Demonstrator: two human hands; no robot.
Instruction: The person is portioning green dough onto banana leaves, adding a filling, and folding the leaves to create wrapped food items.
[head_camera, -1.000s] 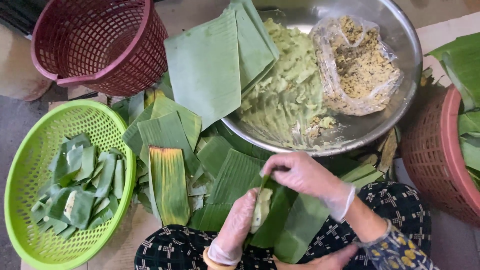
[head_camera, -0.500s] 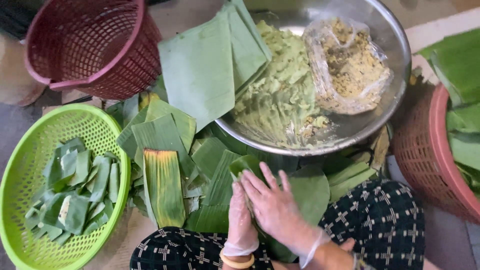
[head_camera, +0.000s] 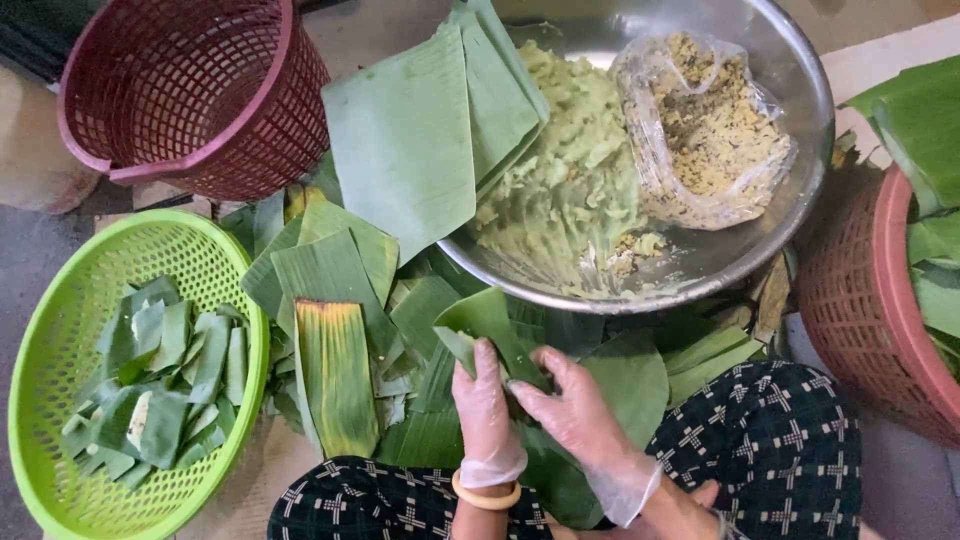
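A folded banana leaf (head_camera: 487, 325) is gripped between the gloved left hand (head_camera: 485, 410) and gloved right hand (head_camera: 575, 410), just below the steel bowl (head_camera: 800, 150), beside the green basket (head_camera: 60, 330).

Single view, head-worn camera: looks steeply down from above the seated person's lap, facing forward over the knees, close to the work. Frame takes in the left hand (head_camera: 487, 415) and right hand (head_camera: 575, 418) at bottom centre, green basket (head_camera: 40, 330) at left, steel bowl (head_camera: 790, 90) at top right. No second view shares the scene.
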